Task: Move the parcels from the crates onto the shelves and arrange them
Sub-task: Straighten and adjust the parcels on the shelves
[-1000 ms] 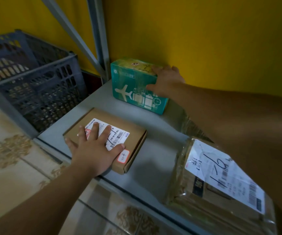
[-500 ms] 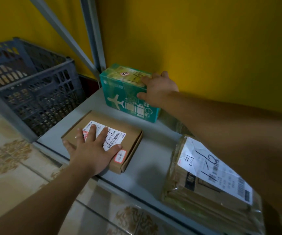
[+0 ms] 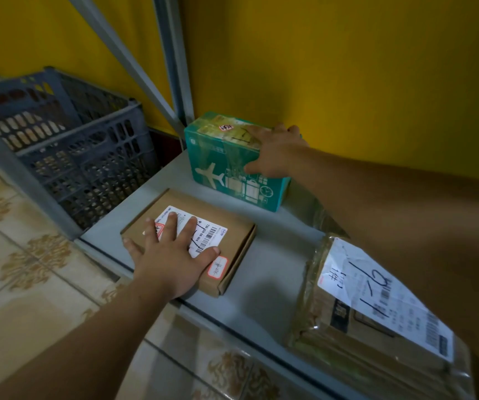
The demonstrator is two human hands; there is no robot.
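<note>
Dim yellowish light lying everywhere, soft shadow falling on the shelf (image 3: pixel 264 284) right of the left hand (image 3: pixel 171 262), parcel label (image 3: pixel 376 295) below the right hand (image 3: pixel 274 153) blurring, picture edges bending.

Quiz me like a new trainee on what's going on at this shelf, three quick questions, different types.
1. True or false: the left hand lies flat on the brown cardboard box.
2. Which parcel does the right hand touch? A) the teal box B) the plastic-wrapped parcel C) none
3. Fill the gap: in this view the dark crate stands to the ___ of the shelf.
Key: 1 true; 2 A; 3 left.
</note>
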